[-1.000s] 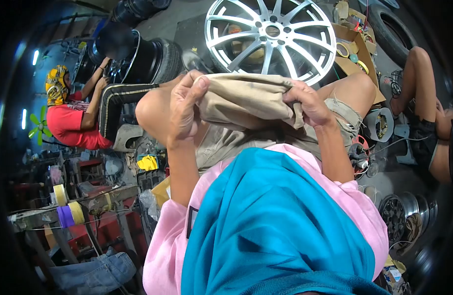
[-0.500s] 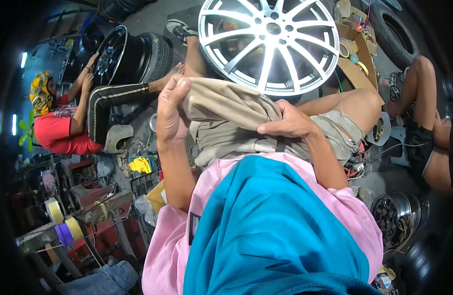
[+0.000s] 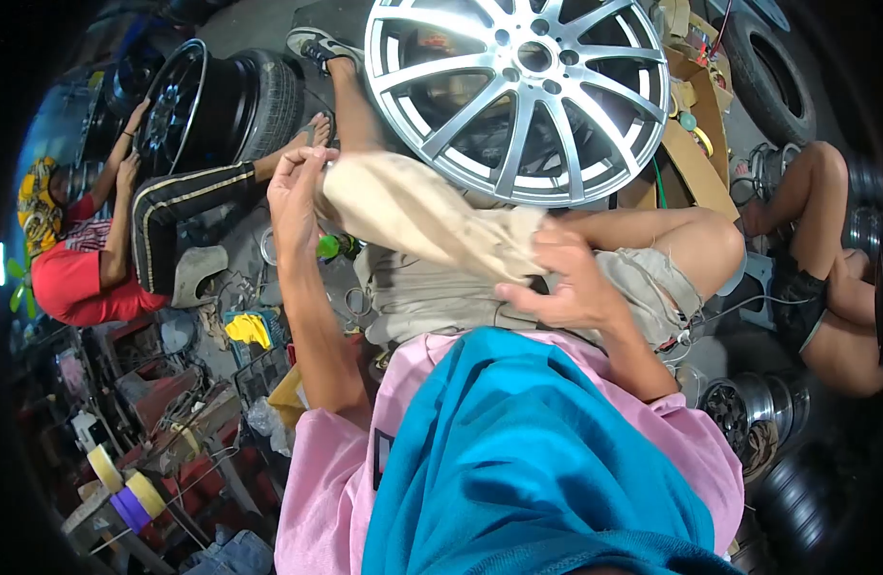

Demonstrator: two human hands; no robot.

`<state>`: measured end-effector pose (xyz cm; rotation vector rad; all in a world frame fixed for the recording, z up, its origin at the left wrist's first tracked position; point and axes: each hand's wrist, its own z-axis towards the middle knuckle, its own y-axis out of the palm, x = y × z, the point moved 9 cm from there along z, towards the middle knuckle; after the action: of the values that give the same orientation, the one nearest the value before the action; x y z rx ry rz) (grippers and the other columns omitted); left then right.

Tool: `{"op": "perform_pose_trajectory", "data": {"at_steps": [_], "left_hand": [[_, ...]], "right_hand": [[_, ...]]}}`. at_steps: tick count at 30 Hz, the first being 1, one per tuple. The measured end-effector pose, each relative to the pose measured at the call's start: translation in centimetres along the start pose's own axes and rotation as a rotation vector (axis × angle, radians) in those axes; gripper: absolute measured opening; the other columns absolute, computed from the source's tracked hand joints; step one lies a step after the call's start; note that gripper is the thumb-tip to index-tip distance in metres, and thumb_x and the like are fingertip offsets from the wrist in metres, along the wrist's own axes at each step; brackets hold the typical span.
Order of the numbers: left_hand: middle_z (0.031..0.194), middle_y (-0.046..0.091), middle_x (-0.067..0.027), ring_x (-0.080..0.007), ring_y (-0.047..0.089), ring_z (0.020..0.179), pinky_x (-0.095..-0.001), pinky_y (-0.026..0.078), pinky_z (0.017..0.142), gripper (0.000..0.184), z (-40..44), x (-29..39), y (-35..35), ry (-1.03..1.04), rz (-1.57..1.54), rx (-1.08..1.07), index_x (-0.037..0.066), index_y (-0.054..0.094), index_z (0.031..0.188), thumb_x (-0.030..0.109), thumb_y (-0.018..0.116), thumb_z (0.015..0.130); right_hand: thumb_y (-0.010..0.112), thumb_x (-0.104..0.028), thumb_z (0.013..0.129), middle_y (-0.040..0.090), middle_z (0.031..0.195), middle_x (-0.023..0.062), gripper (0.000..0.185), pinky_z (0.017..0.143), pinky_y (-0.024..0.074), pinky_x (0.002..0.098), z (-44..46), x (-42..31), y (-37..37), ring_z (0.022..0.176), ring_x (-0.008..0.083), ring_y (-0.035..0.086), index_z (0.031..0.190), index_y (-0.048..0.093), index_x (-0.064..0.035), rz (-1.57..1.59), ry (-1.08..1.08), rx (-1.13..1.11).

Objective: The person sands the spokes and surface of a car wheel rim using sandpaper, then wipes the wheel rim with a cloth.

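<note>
A beige cloth point(image 3: 418, 206) is stretched between my hands above my lap, partly blurred. My left hand point(image 3: 301, 187) pinches its left end, raised beside my knee. At the cloth's right end, my right hand point(image 3: 566, 283) has its thumb and fingers around the bunched edge and looks smeared by motion. Just beyond the cloth lies a large silver multi-spoke wheel rim point(image 3: 523, 96), which neither hand touches.
A person in a red shirt point(image 3: 87, 273) sits at the left, hands on a dark wheel point(image 3: 173, 105). Another person's bare legs point(image 3: 815, 201) are at the right. A cardboard box point(image 3: 696, 153) and a tyre point(image 3: 767, 77) stand upper right; tape rolls point(image 3: 139, 494) hang lower left.
The left hand has moved left and slightly down, and the cloth now slants down to the right. My right hand sits lower. The view has shifted, with the rim larger and the red-shirted person further left.
</note>
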<state>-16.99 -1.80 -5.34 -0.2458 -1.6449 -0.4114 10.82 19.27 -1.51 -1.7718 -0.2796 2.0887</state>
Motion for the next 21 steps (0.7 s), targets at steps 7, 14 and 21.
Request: {"op": "perform_pose_trajectory", "data": {"at_steps": [7, 14, 21], "left_hand": [[0.128, 0.068, -0.0243, -0.0397, 0.066, 0.118, -0.0468, 0.052, 0.100, 0.064, 9.6, -17.3, -8.4, 0.000, 0.958, 0.062, -0.003, 0.060, 0.128, 0.045, 0.077, 0.090], [0.138, 0.054, -0.0421, -0.0551, 0.054, 0.131, -0.0550, 0.044, 0.111, 0.100, 13.6, -20.3, -6.0, -0.339, 1.361, -0.007, -0.009, 0.035, 0.150, 0.061, 0.071, 0.088], [0.129, 0.061, -0.0373, -0.0483, 0.063, 0.119, -0.0489, 0.053, 0.100, 0.093, 17.0, -19.6, -6.2, -0.322, 1.413, 0.036, -0.008, 0.038, 0.146, 0.047, 0.081, 0.085]], "right_hand": [[0.071, -0.008, 0.055, 0.078, 0.101, 0.0120, 0.037, 0.106, 0.0450, 0.0487, 0.4, -8.1, -13.2, 0.101, 0.0396, 0.070, 0.090, 0.083, -0.0062, -0.367, -0.247, 0.509], [0.047, -0.039, 0.100, 0.061, 0.140, 0.0250, 0.066, 0.114, 0.0426, 0.0605, -5.4, 1.9, -17.7, 0.132, 0.0414, 0.058, 0.145, 0.049, 0.0089, 0.776, -0.273, 0.816], [0.073, -0.006, 0.084, 0.065, 0.131, 0.0220, 0.074, 0.104, 0.0526, 0.0481, 0.9, 3.7, -12.1, 0.116, 0.0356, 0.067, 0.150, 0.041, 0.0045, 0.368, 0.447, 0.634]]}}
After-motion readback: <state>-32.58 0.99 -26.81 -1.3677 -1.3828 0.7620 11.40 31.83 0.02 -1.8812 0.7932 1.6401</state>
